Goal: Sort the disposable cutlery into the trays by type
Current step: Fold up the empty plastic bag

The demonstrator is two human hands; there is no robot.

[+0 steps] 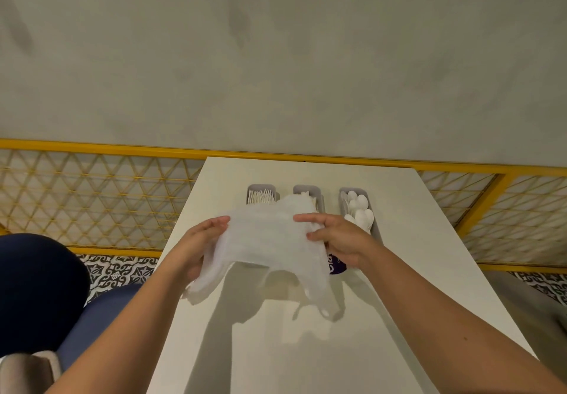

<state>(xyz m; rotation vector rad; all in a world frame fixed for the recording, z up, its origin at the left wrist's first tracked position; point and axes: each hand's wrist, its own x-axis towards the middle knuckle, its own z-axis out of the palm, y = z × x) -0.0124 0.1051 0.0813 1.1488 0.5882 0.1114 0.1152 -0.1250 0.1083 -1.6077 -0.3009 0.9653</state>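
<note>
Purple label (336, 266) by my R hand (334, 240): white letters, half hidden, couldn't read. L hand (199, 246) & R hand, up over the table (276, 347), both pinched the white bag (267, 237). Forks (260, 196) lay in left tray (254, 186), spoons (357, 209) in right tray (343, 192).

**Plastic, paint, metal**

Thin, crinkled film in the white bag (270, 240). Smooth matt white on the table (306, 347). Matt grey plastic for the trays (341, 199); glossy white plastic for the spoons (359, 206). Yellow-painted metal in the railing (92, 148).
</note>
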